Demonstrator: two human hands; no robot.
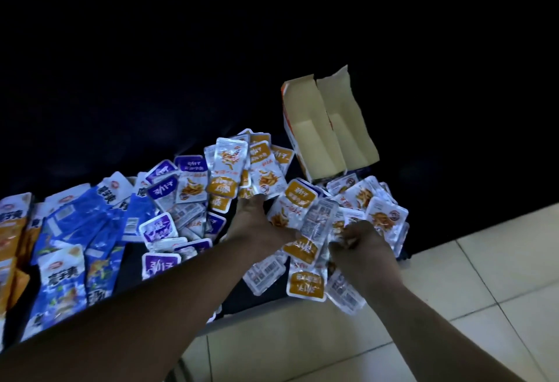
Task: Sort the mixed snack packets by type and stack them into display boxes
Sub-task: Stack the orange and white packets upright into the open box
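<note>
left hand [260, 221]: back up, fingers stretched out toward the far side, tips resting on the orange packets [263, 176] mid-pile. No curl round any of them.
right hand [363, 245]: fingers curled down into the right part of the pile and closed over a few orange packets. The blur hides how many.
silver packet [319, 221]: barcode side up, tilted, between the two hands and just beside the left thumb. Cannot tell which hand has it, if either.
orange packets: small silver pouches with orange labels, heaped and overlapping from the middle of the pile to its right end. Some are face up, some back up, and a few hang over the near edge of the counter [130, 263].
purple packets [163, 188]: same small size, clustered left of the orange ones and partly mixed in at the border.
blue packets [99, 221]: larger bags, left of the purple, lying overlapped.
yellow-orange bags [10, 230]: large, at the far-left edge, cut off by the frame.
display box [314, 139]: open cardboard box on the far right, flaps up, plain inside showing with nothing in it. Its near end touches the right heap.
counter: dark surface, poorly lit on the far side.
floor [453, 306]: pale tiles, near right.
</note>
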